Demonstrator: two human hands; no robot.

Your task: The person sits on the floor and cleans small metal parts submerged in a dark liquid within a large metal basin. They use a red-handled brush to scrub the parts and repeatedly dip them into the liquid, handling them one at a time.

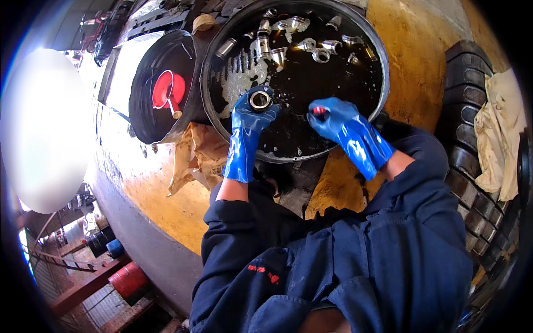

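- The left hand (252, 114), in smooth blue rubber, is curled around a fitting (260, 94); the fitting, a ring-mouthed piece of shiny metal, is held above the near left part of the tub (384, 83), its round opening turned upward.
- By the right hand (336, 119), gloved alike, a small red object (319, 110) is gripped in closed fingers; its shape is mostly hidden. The two hands are held apart.
- Below them, the wide round tub is partly filled with dark, glossy liquid (302, 80), streaked at the left by pale, frothy foam (242, 83).
- Toward its far side, more fittings (262, 47) are scattered, short, tubular and polished, some with flared ends.
- To the left, just beside the tub, a black bucket (145, 102) is seen, with a red scoop (176, 86) lying in it.
- Nearer, crumpled brown paper (202, 150) is spread on the worn yellow floor (408, 61).
- At the right, a wrinkled cream cloth (499, 136) is draped over a blocky, deep-grooved black tyre (466, 83).
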